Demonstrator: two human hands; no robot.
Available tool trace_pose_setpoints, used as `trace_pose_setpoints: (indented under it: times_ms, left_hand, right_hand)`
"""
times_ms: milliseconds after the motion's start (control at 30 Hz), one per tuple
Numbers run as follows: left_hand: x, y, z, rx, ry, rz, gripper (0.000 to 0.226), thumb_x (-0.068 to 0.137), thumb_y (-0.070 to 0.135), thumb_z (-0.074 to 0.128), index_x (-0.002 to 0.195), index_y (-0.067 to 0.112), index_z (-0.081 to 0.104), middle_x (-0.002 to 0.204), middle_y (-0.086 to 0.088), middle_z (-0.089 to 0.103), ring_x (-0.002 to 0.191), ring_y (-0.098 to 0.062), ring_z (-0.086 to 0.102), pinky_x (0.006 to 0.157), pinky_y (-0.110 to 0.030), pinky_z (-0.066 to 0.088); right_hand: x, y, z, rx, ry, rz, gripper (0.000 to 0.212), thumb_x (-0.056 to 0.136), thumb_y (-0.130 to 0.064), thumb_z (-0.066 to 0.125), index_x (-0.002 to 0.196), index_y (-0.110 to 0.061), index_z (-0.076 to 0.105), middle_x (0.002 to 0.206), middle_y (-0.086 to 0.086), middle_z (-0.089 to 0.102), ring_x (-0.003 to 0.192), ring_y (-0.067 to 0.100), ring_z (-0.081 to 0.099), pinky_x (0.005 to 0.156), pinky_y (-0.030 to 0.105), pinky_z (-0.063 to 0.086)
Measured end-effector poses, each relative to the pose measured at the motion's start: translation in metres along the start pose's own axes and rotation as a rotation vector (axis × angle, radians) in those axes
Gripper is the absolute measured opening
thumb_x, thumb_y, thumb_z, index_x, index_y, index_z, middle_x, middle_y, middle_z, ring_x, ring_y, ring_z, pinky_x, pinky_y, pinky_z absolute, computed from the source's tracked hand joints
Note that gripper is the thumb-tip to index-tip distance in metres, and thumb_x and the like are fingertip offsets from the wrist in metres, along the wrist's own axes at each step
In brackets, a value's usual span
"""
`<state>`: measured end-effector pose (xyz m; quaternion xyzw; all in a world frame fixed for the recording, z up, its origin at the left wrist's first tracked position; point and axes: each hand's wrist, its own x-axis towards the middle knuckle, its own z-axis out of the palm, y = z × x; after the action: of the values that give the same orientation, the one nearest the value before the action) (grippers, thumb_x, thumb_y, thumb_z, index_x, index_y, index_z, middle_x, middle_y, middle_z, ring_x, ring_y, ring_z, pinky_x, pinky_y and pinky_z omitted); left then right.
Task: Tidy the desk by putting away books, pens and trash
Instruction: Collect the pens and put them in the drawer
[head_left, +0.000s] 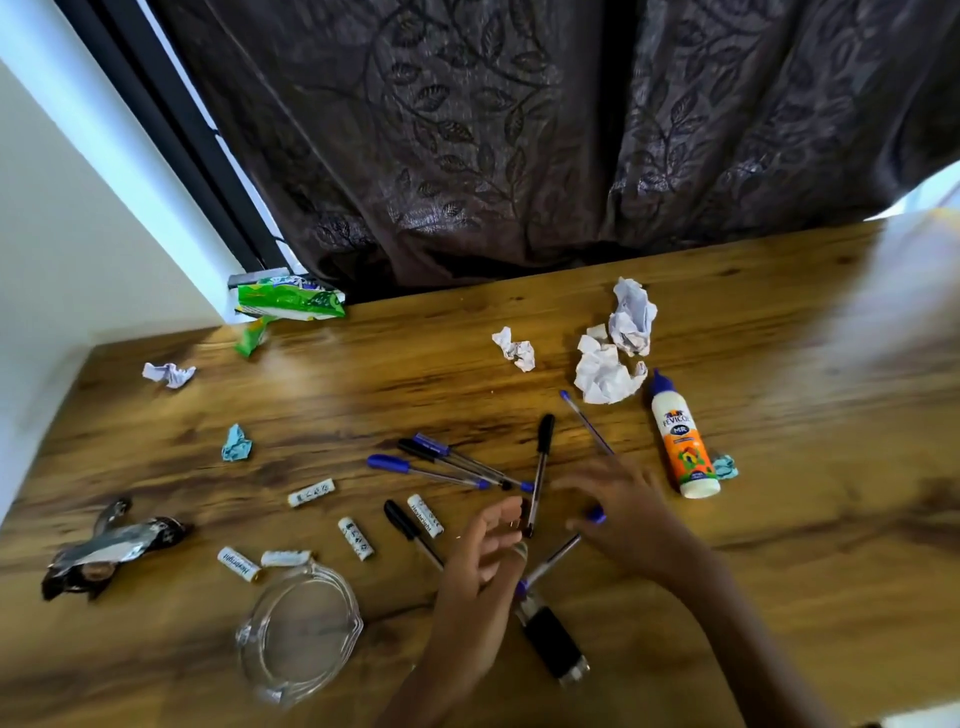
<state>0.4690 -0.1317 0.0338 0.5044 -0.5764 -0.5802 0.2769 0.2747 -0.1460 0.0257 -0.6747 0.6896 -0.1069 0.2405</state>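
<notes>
Desk (779, 571) of wood, backed by a dark curtain (519, 130) and strewn from end to end. Showed no books anywhere in view. Held a glass dish (298, 631) at the near edge, left of both hands. Held a glue bottle (684, 441) lying well to the right.

Left hand (488, 551) hovered palm-up over the middle, fingers loosely half-curled, seemingly around nothing. Right hand (618, 509) reached in beside it, smeared by motion, over a blue cap (596, 515). Could not tell whether pinched or merely touched.

Trash untouched: foil wrapper (109, 545) far left, green wrapper (288, 304) at the back corner, paper balls (605, 374) beyond the pens.

Pens (447, 465) lay loose on the wood in a fan just ahead of the hands, three close together. Had a black pen (541, 462) pointing down towards the left palm. Small batteries (310, 492) scattered between the pens and the dish.

Judged the step in hand as gathering pens, barely begun, with trash yet to come. Called next for a firm pinch on the nearest barrel and a pass into the waiting left palm — thin, round and likely to roll if nudged.
</notes>
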Motion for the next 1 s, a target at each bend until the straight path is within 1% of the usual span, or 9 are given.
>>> trace_pose_setpoints:
  times_ms: [100, 267, 367, 467, 567, 667, 800, 900, 1000]
  left_hand:
    - [0.000, 0.001, -0.002, -0.009, 0.009, 0.031, 0.034, 0.087, 0.035, 0.052, 0.121, 0.038, 0.051, 0.124, 0.020, 0.056, 0.105, 0.007, 0.056, 0.078, -0.002, 0.042]
    - [-0.004, 0.000, -0.004, 0.082, -0.060, 0.093, 0.029, 0.094, 0.028, 0.052, 0.120, 0.041, 0.050, 0.126, 0.022, 0.054, 0.108, 0.009, 0.053, 0.090, -0.014, 0.046]
    - [-0.004, 0.001, -0.003, 0.323, -0.100, 0.213, 0.039, 0.095, 0.029, 0.052, 0.129, 0.046, 0.042, 0.132, 0.030, 0.045, 0.104, 0.015, 0.049, 0.085, -0.007, 0.039]
    - [0.000, 0.004, -0.002, 0.634, -0.137, 0.418, 0.053, 0.092, 0.041, 0.050, 0.141, 0.042, 0.029, 0.139, 0.032, 0.029, 0.125, 0.013, 0.028, 0.104, -0.014, 0.025]
    - [0.006, 0.009, 0.005, 0.741, -0.141, 0.517, 0.051, 0.093, 0.042, 0.048, 0.140, 0.032, 0.034, 0.131, 0.019, 0.046, 0.114, 0.009, 0.035, 0.100, -0.015, 0.030]
    - [0.011, 0.014, 0.006, 0.567, -0.138, 0.384, 0.036, 0.097, 0.033, 0.047, 0.133, 0.031, 0.042, 0.095, 0.014, 0.063, 0.077, 0.006, 0.057, 0.066, -0.010, 0.045]
    - [0.018, 0.017, -0.004, 0.196, -0.139, 0.163, 0.024, 0.100, 0.027, 0.038, 0.117, 0.023, 0.055, 0.078, 0.008, 0.066, 0.059, 0.001, 0.059, 0.056, -0.012, 0.047]
    - [0.018, 0.018, -0.016, -0.236, -0.105, -0.025, 0.025, 0.100, 0.022, 0.039, 0.110, 0.020, 0.062, 0.077, 0.004, 0.071, 0.063, -0.006, 0.064, 0.060, -0.019, 0.053]
    - [0.019, 0.015, -0.025, -0.351, -0.048, -0.055, 0.027, 0.100, 0.017, 0.038, 0.109, 0.015, 0.063, 0.081, 0.004, 0.074, 0.070, -0.009, 0.068, 0.064, -0.021, 0.055]
  right_hand:
    - [-0.016, 0.004, 0.015, -0.095, -0.055, 0.030, 0.050, 0.085, -0.031, 0.059, 0.132, -0.040, 0.045, 0.145, -0.015, 0.030, 0.137, 0.012, 0.017, 0.111, 0.038, 0.022]
    - [-0.029, 0.008, 0.015, -0.145, 0.093, 0.006, 0.029, 0.092, -0.032, 0.052, 0.120, -0.032, 0.054, 0.135, -0.012, 0.044, 0.129, 0.008, 0.030, 0.105, 0.025, 0.029]
    - [-0.036, 0.003, 0.008, -0.164, 0.072, -0.008, 0.025, 0.093, -0.033, 0.050, 0.118, -0.032, 0.052, 0.127, -0.012, 0.049, 0.125, 0.007, 0.037, 0.103, 0.025, 0.031]
    - [-0.043, -0.014, -0.010, -0.041, 0.124, -0.071, 0.017, 0.088, -0.028, 0.059, 0.104, -0.033, 0.057, 0.108, -0.019, 0.054, 0.106, -0.002, 0.049, 0.093, 0.016, 0.040]
    - [-0.049, -0.042, -0.027, 0.181, 0.100, -0.139, 0.018, 0.083, -0.020, 0.067, 0.093, -0.034, 0.061, 0.093, -0.025, 0.055, 0.094, -0.009, 0.053, 0.082, 0.007, 0.042]
    - [-0.050, -0.059, -0.036, 0.428, 0.079, -0.162, 0.020, 0.080, -0.019, 0.070, 0.092, -0.034, 0.065, 0.089, -0.018, 0.067, 0.089, -0.007, 0.059, 0.073, 0.006, 0.044]
    - [-0.038, -0.050, -0.036, 0.587, 0.206, -0.070, 0.017, 0.082, -0.035, 0.065, 0.099, -0.037, 0.064, 0.090, -0.019, 0.068, 0.086, -0.002, 0.063, 0.069, 0.011, 0.048]
    - [-0.019, -0.023, -0.023, 0.246, 0.386, 0.133, 0.027, 0.088, -0.026, 0.061, 0.114, -0.021, 0.061, 0.110, -0.005, 0.065, 0.104, 0.012, 0.059, 0.084, 0.018, 0.047]
    - [-0.011, -0.006, 0.000, -0.170, 0.171, 0.348, 0.052, 0.093, -0.025, 0.052, 0.141, -0.019, 0.034, 0.140, 0.006, 0.041, 0.128, 0.025, 0.037, 0.103, 0.035, 0.038]
